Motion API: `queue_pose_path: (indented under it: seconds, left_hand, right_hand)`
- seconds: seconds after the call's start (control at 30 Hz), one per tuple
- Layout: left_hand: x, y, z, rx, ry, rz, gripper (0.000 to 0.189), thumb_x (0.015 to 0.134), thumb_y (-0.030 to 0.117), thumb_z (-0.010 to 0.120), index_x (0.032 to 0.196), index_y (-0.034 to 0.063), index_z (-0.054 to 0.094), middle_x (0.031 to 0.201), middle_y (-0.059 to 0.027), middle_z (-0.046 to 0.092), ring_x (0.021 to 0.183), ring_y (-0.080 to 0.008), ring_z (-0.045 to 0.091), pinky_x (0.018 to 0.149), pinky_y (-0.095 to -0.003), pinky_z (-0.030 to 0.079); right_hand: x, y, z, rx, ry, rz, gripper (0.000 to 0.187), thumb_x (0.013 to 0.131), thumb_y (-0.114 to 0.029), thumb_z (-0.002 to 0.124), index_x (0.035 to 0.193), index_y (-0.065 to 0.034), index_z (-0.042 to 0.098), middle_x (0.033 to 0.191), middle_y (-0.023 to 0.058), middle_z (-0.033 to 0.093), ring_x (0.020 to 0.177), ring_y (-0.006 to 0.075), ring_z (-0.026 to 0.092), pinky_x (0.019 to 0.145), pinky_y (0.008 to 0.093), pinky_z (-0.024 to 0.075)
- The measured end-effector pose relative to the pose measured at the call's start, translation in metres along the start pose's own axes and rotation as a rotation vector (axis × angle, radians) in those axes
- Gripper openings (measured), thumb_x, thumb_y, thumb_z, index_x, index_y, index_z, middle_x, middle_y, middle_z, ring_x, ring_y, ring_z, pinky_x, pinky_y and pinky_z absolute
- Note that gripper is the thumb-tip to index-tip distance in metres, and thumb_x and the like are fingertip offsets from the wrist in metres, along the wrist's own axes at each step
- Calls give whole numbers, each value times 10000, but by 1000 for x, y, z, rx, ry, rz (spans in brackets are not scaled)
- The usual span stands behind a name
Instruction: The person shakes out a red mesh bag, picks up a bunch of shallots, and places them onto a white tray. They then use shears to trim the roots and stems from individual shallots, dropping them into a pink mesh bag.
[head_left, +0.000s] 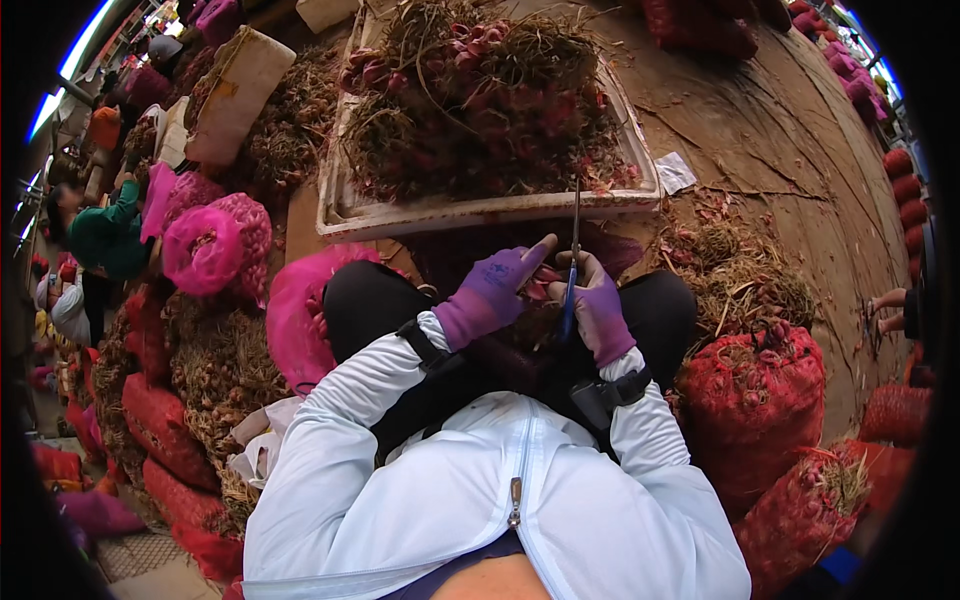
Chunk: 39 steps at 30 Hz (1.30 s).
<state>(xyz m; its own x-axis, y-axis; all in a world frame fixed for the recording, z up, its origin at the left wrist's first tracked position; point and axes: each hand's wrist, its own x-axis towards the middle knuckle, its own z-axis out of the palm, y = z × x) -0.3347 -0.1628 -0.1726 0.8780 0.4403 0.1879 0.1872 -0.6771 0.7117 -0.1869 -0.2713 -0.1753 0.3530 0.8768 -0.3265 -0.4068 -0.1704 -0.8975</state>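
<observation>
My left hand (491, 289), in a purple glove with a printed mark, pinches a few reddish shallots (541, 283) above my lap. Close by on the right, my right hand (600, 307), also gloved, grips a blue-handled cutting tool (570, 296), apparently scissors seen edge-on. Its narrow blade points away from me, over the near rim of a white foam tray (487, 213). Heaped in that tray are shallots with dry stalks (480, 105). Dark purple mesh (622, 249) lies below my hands, partly hidden by them.
An open pink mesh bag (296, 315) with shallots stands by my left knee. Trimmed dry stalks (742, 277) lie to the right, above a full red mesh sack (754, 397). Another person (109, 232) sits at far left near pink bags (202, 251). A person's feet (889, 311) show at far right.
</observation>
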Motion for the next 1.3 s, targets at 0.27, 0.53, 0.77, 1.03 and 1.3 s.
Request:
queue_pose_path:
  seconds: [0.27,0.53,0.77,1.03,1.3]
  left_hand:
    - [2,-5,-1,-340,-5,188,811,713,42,741,1416,109,342,1029,-99,625,927,-237,639,791,-300,504]
    - [1,-13,-7,-432,-19,-168,671,792,79,713,1373,22,381,1208,-121,581,1078,-204,587,934,-290,448]
    - [-1,-21,6,-315,-5,91,664,736,-6,693,1341,68,431,1070,-92,619,989,-245,611,864,-311,479]
    - [-9,-16,16,8,36,36,554,718,71,677,1240,119,500,962,-104,598,893,-313,600,726,-390,497]
    - [-10,-9,8,228,55,-92,625,701,73,667,1286,157,464,994,-107,572,945,-314,572,762,-414,486]
  right_hand:
    - [-6,-3,0,251,7,38,416,768,21,661,1139,-31,481,864,36,549,759,120,608,629,263,566]
    - [-9,-4,-2,131,57,-69,426,802,-59,697,1157,-32,464,928,34,550,770,89,573,675,189,461]
    - [-6,-4,8,99,-37,-87,486,742,5,676,1177,-14,459,1028,74,547,854,118,588,723,218,504]
    - [4,13,1,-468,102,-197,369,751,2,677,1092,-14,538,896,51,602,754,93,597,658,217,488]
    - [-14,-12,14,68,57,91,454,796,-72,710,1166,-15,454,933,82,609,755,124,615,696,227,503]
